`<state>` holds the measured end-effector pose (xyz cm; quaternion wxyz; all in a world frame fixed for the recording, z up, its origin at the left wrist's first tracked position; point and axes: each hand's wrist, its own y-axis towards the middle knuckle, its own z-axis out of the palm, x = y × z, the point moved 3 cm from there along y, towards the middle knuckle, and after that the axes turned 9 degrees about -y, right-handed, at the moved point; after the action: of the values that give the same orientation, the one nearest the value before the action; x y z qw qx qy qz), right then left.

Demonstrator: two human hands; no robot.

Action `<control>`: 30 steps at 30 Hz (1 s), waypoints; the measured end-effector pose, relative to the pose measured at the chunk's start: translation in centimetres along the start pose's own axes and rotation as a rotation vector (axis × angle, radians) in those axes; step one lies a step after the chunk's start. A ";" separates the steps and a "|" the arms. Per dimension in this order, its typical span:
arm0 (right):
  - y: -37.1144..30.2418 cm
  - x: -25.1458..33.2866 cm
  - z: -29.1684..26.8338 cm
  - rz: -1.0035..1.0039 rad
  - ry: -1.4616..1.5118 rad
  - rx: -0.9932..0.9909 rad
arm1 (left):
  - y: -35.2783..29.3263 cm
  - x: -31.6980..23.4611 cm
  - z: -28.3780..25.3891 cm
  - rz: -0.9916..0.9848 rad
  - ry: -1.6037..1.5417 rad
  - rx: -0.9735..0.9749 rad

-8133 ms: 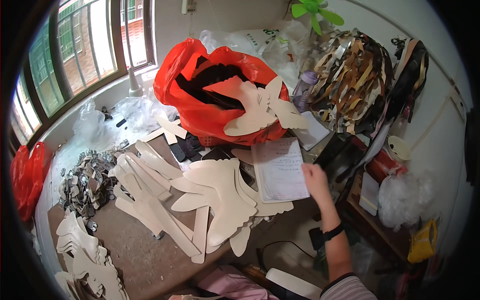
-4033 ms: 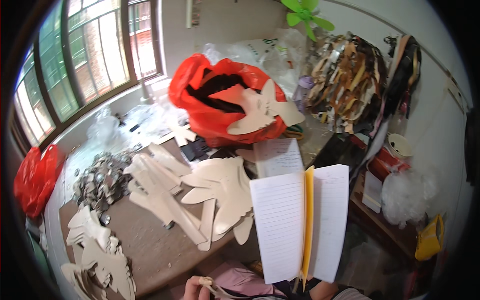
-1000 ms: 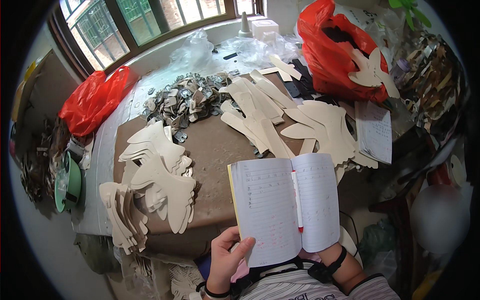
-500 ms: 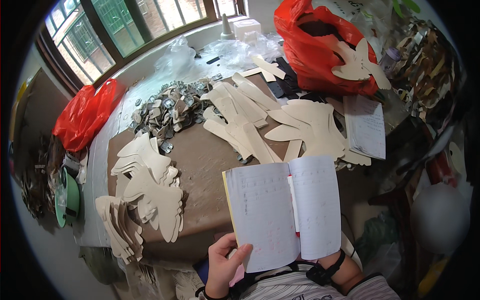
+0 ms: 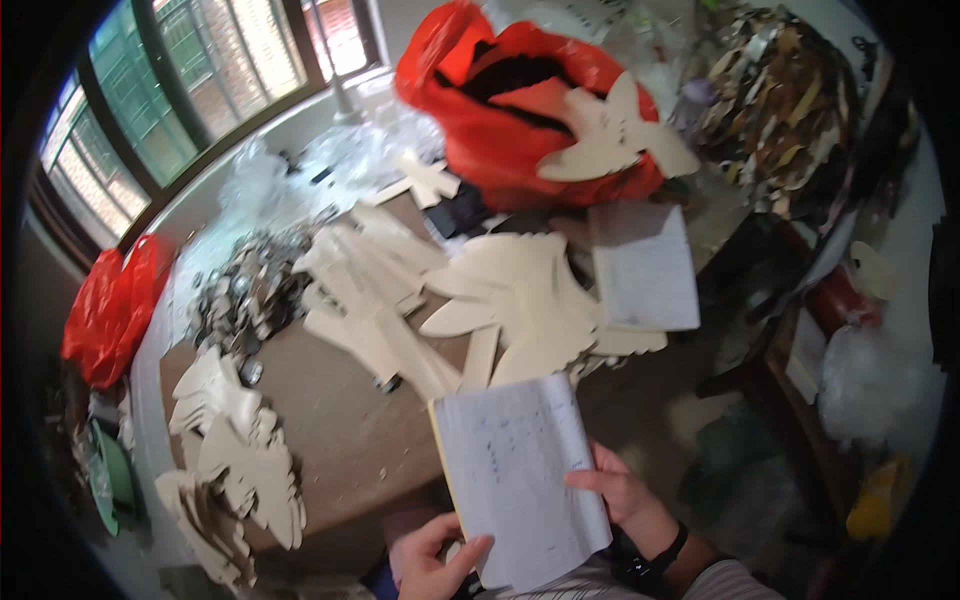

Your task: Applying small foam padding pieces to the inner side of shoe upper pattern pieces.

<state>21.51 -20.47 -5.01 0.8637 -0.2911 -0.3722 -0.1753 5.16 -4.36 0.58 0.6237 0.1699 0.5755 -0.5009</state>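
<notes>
A lined notebook [image 5: 520, 480] with handwriting is held up in front of me, tilted, with one page facing me and a yellow edge on its left. My left hand [image 5: 437, 558] grips its lower left edge, the thumb on the page and the fingers mostly behind it. At the right edge, my right hand [image 5: 622, 492] pinches the notebook, its thumb lying over the page. Just beyond the notebook's top lie stacks of cream cut-out pieces, some long strips [image 5: 370, 300] and some scalloped, wing-like shapes [image 5: 520, 290].
More scalloped pieces [image 5: 250, 465] lie at the brown table's [image 5: 350, 430] left, near a heap of small metal-and-cream parts [image 5: 250, 290]. A large red bag [image 5: 540, 150] and second notebook [image 5: 645, 270] stand behind right. Scrap strips [image 5: 790, 100], a red bag [image 5: 115, 310] and green basin [image 5: 112, 480] flank the table.
The open two-page spread has become one facing page, and the red-and-white pen in its fold is out of sight. My right hand has come into view at the right edge. The view has turned right.
</notes>
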 end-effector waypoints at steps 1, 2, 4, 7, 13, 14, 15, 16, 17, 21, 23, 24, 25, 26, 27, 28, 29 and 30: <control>-0.4 0.9 -0.7 -0.022 -0.054 -0.049 | 0.1 0.8 0.1 -0.009 -0.015 0.041; -0.5 1.7 -1.8 -0.051 -0.074 -0.064 | 0.3 1.5 -0.2 0.008 0.039 0.072; -2.0 4.0 -5.3 -0.209 -0.163 -0.264 | 0.8 0.3 0.6 0.012 0.127 0.105; -3.9 10.1 -12.2 -0.422 -0.117 -0.485 | 0.8 -0.1 0.6 -0.065 0.185 0.110; 2.2 26.3 -26.7 -0.765 0.080 -0.650 | 1.6 1.0 -1.5 -0.113 0.051 0.017; 3.5 28.3 -29.7 -0.807 0.080 -0.658 | 1.9 0.8 -1.4 -0.153 0.034 -0.043; 5.2 29.7 -32.4 -0.807 0.079 -0.661 | 2.0 0.8 -1.4 -0.141 0.058 -0.055; 6.9 31.6 -33.3 -0.849 0.102 -0.674 | 1.6 0.7 -1.7 -0.129 0.041 -0.057; 8.7 32.1 -35.5 -0.877 0.140 -0.698 | 1.7 0.3 -1.6 -0.044 0.014 -0.109; 12.5 31.3 -42.2 -0.759 -0.063 -1.114 | 2.5 1.0 -2.3 0.031 -0.164 -0.139; 14.5 30.8 -39.9 -0.654 -0.260 -1.101 | 1.9 1.2 -2.8 -0.003 -0.261 -0.185; 15.0 30.7 -37.8 -0.567 -0.458 -1.085 | 1.9 0.7 -2.5 -0.002 -0.256 -0.208; 15.2 30.6 -35.4 -0.378 -0.521 -1.046 | 2.0 0.2 -2.1 0.025 -0.216 -0.254; 14.1 31.2 -34.5 -0.376 -0.525 -1.059 | 2.0 0.0 -1.8 0.043 -0.183 -0.273; 12.8 31.6 -34.1 -0.237 -0.664 -1.294 | 2.1 0.3 -2.0 0.034 -0.184 -0.266; 11.1 31.9 -33.6 -0.085 -0.801 -1.525 | 2.4 0.8 -2.0 0.058 -0.176 -0.217; 9.2 32.1 -32.6 -0.158 -0.837 -1.598 | 2.7 1.0 -2.2 0.086 -0.168 -0.164; 7.2 31.9 -33.5 -0.357 -0.808 -1.508 | 2.8 0.9 -2.4 0.081 -0.172 -0.150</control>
<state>64.52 -38.87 -2.44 0.2026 -0.7622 -0.4747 -0.3907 6.03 -1.64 -1.88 0.7017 0.1022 0.5482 -0.4435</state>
